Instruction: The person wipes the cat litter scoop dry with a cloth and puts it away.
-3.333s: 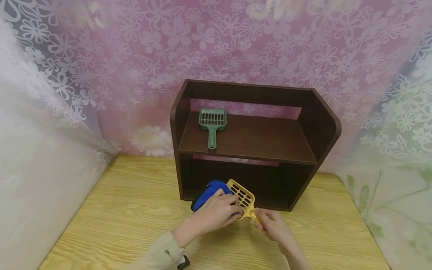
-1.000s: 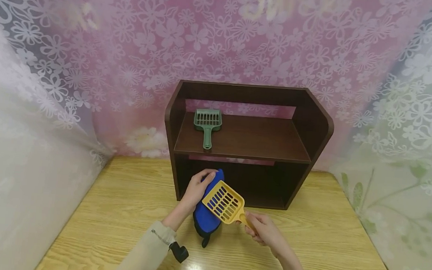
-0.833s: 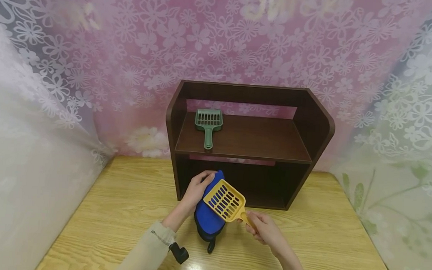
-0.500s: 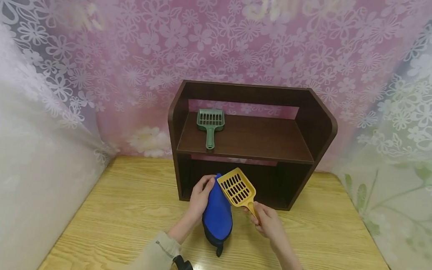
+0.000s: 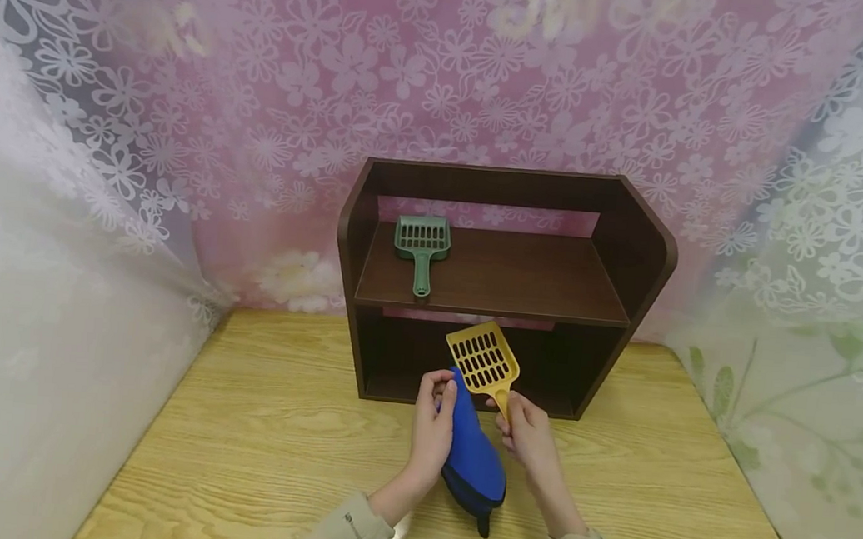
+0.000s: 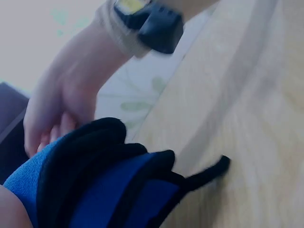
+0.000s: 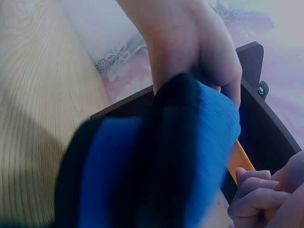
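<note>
My right hand (image 5: 536, 437) grips the handle of a yellow slotted litter scoop (image 5: 481, 358), its slotted end tilted up in front of the shelf's lower opening. Between my hands hangs a blue fabric mitt (image 5: 475, 452) with black edging and a black loop at its near end. My left hand (image 5: 433, 428) pinches the mitt's far end between thumb and fingers. The left wrist view shows the layered opening of the mitt (image 6: 109, 185) close up. In the right wrist view the mitt (image 7: 213, 142) hides much of the scoop (image 7: 240, 159).
A dark brown two-tier shelf (image 5: 502, 279) stands at the back of the wooden table (image 5: 268, 458). On its upper tier, at the left, lies a green slotted scoop (image 5: 422, 244). Floral curtains (image 5: 803, 329) surround the table.
The scoop was lying across the mitt; it has lifted off, moved away and right, and turned more upright. My left hand has carried the mitt rightward, its loop end swinging right.
</note>
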### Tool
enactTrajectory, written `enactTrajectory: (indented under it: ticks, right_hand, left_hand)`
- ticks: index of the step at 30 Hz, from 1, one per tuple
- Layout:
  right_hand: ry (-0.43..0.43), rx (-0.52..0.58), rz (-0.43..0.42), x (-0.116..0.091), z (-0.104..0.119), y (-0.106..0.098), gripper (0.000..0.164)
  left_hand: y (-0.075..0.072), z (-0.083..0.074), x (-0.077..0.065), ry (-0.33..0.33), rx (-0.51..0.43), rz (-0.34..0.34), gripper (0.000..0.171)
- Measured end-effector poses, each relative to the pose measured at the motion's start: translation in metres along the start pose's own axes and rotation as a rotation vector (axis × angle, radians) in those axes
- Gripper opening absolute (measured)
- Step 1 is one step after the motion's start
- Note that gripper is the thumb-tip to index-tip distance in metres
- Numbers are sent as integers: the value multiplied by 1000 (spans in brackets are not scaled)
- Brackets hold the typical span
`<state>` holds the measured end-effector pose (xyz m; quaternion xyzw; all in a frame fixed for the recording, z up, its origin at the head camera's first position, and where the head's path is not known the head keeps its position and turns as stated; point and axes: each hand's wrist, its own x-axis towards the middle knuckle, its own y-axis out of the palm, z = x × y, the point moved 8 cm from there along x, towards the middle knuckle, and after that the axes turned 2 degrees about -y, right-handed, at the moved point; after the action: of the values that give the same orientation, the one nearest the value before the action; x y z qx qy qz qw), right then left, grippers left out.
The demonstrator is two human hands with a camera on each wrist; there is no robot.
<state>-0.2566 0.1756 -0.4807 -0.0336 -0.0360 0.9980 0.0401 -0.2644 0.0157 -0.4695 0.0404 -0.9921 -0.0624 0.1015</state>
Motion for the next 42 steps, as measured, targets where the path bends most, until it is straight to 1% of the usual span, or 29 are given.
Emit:
enactTrajectory:
  ticks: [5,7,10,14,16,18,20,22,24,27,30,33,35,37,39,42]
  right_hand:
    - [32,-1,-7,-2,-3,3,43]
    - [37,0,1,-5,-5,6,43]
    - [38,1,23,-9,-8,11,41]
    - [38,11,43,-14,-10,17,40]
    - [33,7,52,-17,-11,19,40]
    - [22,-10,63,-19,-11,20,40]
    - [9,-29,78,-21,-10,19,40]
    - [6,-51,104,-22,-11,18,39]
    - [11,-62,141,-24,-13,17,40]
    - [23,-101,217,-26,-17,15,41]
    - [5,-155,294,-27,-18,12,43]
    - [-49,-214,357,-27,-16,9,47]
    - [-87,-251,394,-26,-15,7,48]
    - [-132,-285,425,-26,-14,5,46]
    - [-177,-303,452,-25,-12,4,42]
    - [-224,-308,485,-26,-11,2,38]
  left_hand:
    - [6,9,-10,-46,-34,-65,20]
    - [5,11,-11,-56,-27,-103,19]
    - [-2,13,-10,-57,-13,-168,19]
    - [-15,13,-1,-40,-7,-238,21]
    - [-22,12,5,-31,-7,-260,22]
    - [-30,10,12,-20,7,-276,22]
    - [-37,7,20,-7,17,-271,22]
    - [-43,2,28,14,39,-238,23]
    - [-47,-2,36,39,76,-175,24]
    - [-50,-7,47,75,139,-42,24]
    - [-50,-10,54,91,192,94,24]
    - [-50,-12,59,85,247,203,23]
    - [-49,-14,61,88,285,260,22]
    - [-48,-16,63,110,341,305,20]
    - [-47,-21,63,154,398,342,19]
    - [-44,-29,64,235,522,398,16]
